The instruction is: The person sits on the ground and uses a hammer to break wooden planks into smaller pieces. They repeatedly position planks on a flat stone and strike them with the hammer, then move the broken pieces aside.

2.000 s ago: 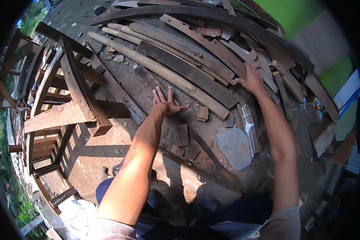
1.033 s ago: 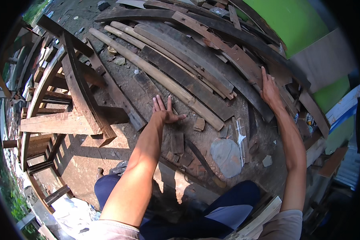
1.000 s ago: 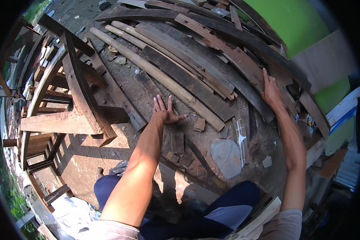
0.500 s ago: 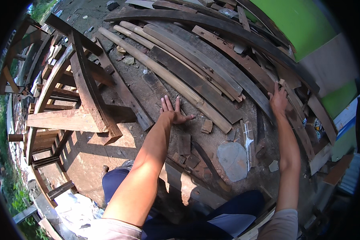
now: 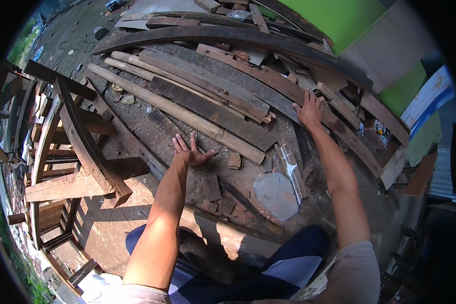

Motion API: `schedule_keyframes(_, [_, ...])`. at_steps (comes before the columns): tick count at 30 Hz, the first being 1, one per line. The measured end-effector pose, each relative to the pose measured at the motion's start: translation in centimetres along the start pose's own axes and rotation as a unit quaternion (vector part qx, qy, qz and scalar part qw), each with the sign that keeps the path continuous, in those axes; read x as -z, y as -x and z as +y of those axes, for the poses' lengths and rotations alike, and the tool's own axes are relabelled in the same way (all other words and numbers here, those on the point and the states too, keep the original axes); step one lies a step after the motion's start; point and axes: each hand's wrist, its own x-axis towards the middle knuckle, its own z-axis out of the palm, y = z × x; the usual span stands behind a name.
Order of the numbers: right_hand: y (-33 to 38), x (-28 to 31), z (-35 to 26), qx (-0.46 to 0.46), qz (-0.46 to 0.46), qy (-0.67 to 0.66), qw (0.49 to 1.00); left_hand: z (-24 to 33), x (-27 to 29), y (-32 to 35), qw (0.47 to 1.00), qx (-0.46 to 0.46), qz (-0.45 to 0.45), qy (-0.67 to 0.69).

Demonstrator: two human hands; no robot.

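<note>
My left hand (image 5: 190, 153) has its fingers spread over the dirt ground, palm down, with the end of a short dark board (image 5: 163, 121) beside its fingertips. A bamboo pole (image 5: 182, 114) runs just beyond it, and a small wood block (image 5: 234, 160) sits to its right. Farther right, my right hand (image 5: 310, 110) rests with fingers apart on a long reddish-brown plank (image 5: 268, 76), near the end of a grey weathered plank (image 5: 233, 76). Neither hand holds anything I can see. Between the pole and the grey plank lies a dark board (image 5: 213, 111).
A wooden frame of beams (image 5: 68, 185) stands at left. One long dark curved-looking beam (image 5: 228, 34) crosses the pile at the back. A flat grey stone (image 5: 277, 196) and a white-stained strip (image 5: 291, 169) lie nearer my knees. Green panels (image 5: 334, 20) stand at back right.
The view has swung, so the planks and both hands appear farther left and higher in the picture. Against the wood, both hands keep nearly the same places.
</note>
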Motion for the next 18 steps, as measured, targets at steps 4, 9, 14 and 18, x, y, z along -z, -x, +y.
schedule_keyframes(4, [0.5,0.3,-0.3,-0.015,-0.042,0.013,0.999,-0.3,-0.3,-0.3,0.999,-0.039,0.009,-0.013])
schedule_keyframes(9, [0.7,1.0,-0.7,-0.034,-0.062,0.016,0.997,-0.4,-0.9,-0.7,0.999,-0.03,0.041,-0.008])
schedule_keyframes(14, [1.1,1.1,-1.3,-0.08,-0.059,0.004,0.995,0.1,-3.7,0.7,0.978,-0.059,0.194,0.041])
schedule_keyframes(18, [1.5,1.4,-2.2,-0.09,-0.051,0.0,0.995,4.8,-3.3,0.7,0.925,-0.107,0.346,0.116])
